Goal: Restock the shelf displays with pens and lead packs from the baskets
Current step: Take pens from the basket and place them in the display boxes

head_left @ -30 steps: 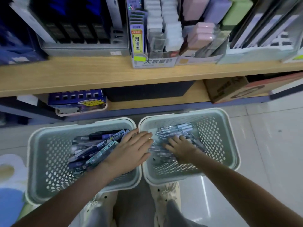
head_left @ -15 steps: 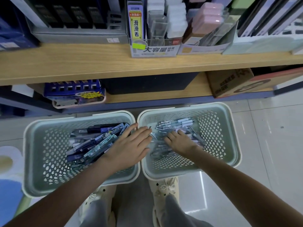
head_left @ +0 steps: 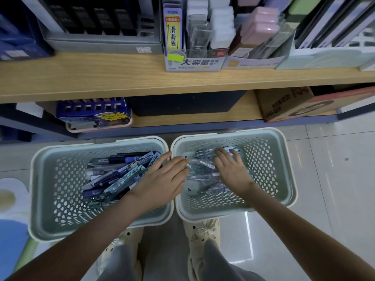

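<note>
Pens (head_left: pixel 204 166), clear-wrapped, heaped loose in the right basket (head_left: pixel 285 151); lead packs (head_left: pixel 113 179), blue and dark, heaped in the left basket (head_left: pixel 43 179); both baskets side by side on the tiled floor (head_left: pixel 328 179) below the wooden shelf (head_left: pixel 121 80). Right hand (head_left: pixel 231 171): palm down inside the right basket, fingers spread and nearly straight, resting on the pens, gripping nothing. Left hand (head_left: pixel 162 183): flat, palm down, fingers straight, over the left basket's right edge, fingertips at the adjoining rims, holding nothing.

Both baskets (head_left: pixel 267 173) are pale mint green with a hole pattern all over. Lead packs (head_left: pixel 121 175) are mostly dark blue, the shelf (head_left: pixel 101 82) is light wood.
</note>
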The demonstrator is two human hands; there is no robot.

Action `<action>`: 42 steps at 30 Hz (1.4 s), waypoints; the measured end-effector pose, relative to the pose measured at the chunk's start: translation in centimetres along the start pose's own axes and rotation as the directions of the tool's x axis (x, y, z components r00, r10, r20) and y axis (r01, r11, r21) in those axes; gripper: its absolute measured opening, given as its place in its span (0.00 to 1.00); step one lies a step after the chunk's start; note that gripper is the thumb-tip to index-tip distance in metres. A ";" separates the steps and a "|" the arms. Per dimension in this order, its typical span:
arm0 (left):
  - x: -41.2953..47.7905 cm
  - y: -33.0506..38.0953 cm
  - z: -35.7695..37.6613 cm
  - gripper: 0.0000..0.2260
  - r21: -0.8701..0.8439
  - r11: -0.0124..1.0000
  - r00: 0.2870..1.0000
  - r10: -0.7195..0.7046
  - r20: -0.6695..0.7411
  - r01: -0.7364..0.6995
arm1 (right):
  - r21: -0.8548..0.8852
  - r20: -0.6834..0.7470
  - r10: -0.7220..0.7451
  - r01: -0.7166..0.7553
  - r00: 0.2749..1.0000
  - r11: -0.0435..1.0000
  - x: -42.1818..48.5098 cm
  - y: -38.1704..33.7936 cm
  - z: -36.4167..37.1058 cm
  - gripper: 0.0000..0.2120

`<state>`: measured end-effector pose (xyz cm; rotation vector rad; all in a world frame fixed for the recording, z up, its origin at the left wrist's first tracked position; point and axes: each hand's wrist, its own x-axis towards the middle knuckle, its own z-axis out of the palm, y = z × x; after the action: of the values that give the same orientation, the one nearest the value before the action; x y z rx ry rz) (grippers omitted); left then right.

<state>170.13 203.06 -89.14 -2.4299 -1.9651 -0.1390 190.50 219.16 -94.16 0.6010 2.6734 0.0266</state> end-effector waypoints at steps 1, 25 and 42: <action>0.0 0.0 -0.1 0.23 -0.006 1.000 1.000 -0.003 0.002 0.004 | 0.060 -0.040 0.027 -0.025 0.999 0.998 -0.1 0.1 -0.2 0.31; 1.3 0.7 -2.2 0.21 -0.424 0.866 0.960 -0.276 0.039 0.266 | 0.564 -0.071 0.214 -0.138 0.974 0.814 -1.0 0.2 -7.4 0.15; 5.6 2.5 -5.8 0.33 -0.829 -0.139 0.826 -0.097 0.556 0.542 | 0.981 0.085 0.251 -0.037 0.964 -0.191 -1.9 -4.3 -15.2 0.09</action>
<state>173.41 207.63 -82.85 -2.1222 -3.4304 -2.1637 184.47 215.53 -79.86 1.3367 2.0275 -2.3137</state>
